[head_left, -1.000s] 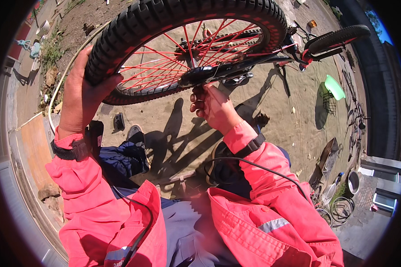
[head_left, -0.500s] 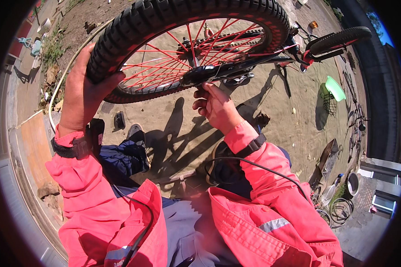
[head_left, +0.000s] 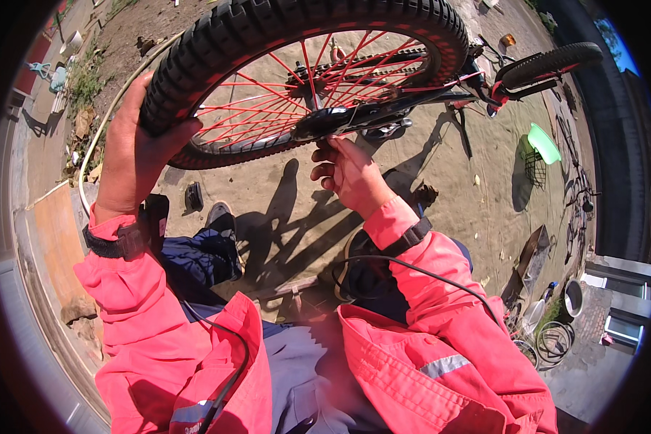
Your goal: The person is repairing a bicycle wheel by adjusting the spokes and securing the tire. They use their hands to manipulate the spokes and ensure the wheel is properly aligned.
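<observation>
An upturned bicycle fills the top of the view. Its black knobby tyre (head_left: 282, 22) rings a wheel with red spokes (head_left: 267, 87). My left hand (head_left: 130, 145) grips that tyre at its left side, thumb wrapped over it. Beneath a dark, elongated frame part (head_left: 318, 124) beside the wheel hub, my right hand (head_left: 347, 173) has its fingers curled, fingertips at the underside of that part; what they pinch, if anything, is hidden. The chain and sprocket (head_left: 300, 79) show behind the spokes.
A tan ground sheet (head_left: 448, 217) lies below, with my shoes (head_left: 220, 220) on it. At right are a green basin (head_left: 542, 143), a black wire basket (head_left: 535, 166) and coiled hoses (head_left: 553, 340). A smaller wheel (head_left: 550, 65) sticks out top right. A pale hose (head_left: 90, 159) runs along the left.
My right hand has shifted very slightly right since a second ago, its fingertips staying under the dark frame part. The left hand keeps its grip; the wheel has barely moved.
</observation>
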The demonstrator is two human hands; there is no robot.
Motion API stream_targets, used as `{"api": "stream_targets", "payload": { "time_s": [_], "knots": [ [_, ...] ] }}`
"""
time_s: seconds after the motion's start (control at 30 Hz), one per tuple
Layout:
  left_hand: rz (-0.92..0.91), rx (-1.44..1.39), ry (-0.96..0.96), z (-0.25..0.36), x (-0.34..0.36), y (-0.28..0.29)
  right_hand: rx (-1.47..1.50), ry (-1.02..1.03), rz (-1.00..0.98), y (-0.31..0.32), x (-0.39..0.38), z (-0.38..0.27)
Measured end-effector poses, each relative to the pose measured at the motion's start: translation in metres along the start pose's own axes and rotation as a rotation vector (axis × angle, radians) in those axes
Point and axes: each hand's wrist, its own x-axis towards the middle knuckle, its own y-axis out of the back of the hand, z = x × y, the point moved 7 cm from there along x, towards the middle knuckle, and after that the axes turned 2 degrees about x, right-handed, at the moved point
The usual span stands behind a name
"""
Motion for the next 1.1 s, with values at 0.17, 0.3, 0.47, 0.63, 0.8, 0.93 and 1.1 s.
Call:
{"api": "stream_targets", "payload": {
  "time_s": [0.17, 0.3, 0.47, 0.63, 0.8, 0.93, 1.1],
  "knots": [
    [0.001, -0.040, -0.011, 0.0038, -0.0008, -0.0020, 0.024, 0.018, -0.026, -0.0007, 0.0014, 0.0005],
    [-0.003, -0.056, -0.024, 0.0074, 0.0002, -0.0036, 0.032, -0.003, -0.019, 0.0007, 0.0028, 0.0014],
    [0.000, -0.006, -0.013, 0.0104, -0.0020, -0.0033, 0.032, 0.020, -0.008, 0.0014, 0.0023, 0.0007],
    [0.013, -0.004, -0.027, 0.0077, -0.0042, -0.0039, 0.026, 0.042, 0.007, 0.0028, 0.0027, 0.0007],
    [0.026, -0.026, -0.009, 0.0006, -0.0067, -0.0044, 0.033, 0.077, -0.009, 0.0033, 0.0021, -0.0001],
    [0.019, -0.037, -0.027, 0.0020, -0.0080, -0.0056, 0.043, 0.080, -0.009, 0.0050, 0.0039, 0.0011],
    [0.029, 0.027, -0.037, 0.0036, -0.0082, -0.0052, 0.051, 0.063, -0.007, 0.0079, 0.0063, 0.0017]
  ]
}}
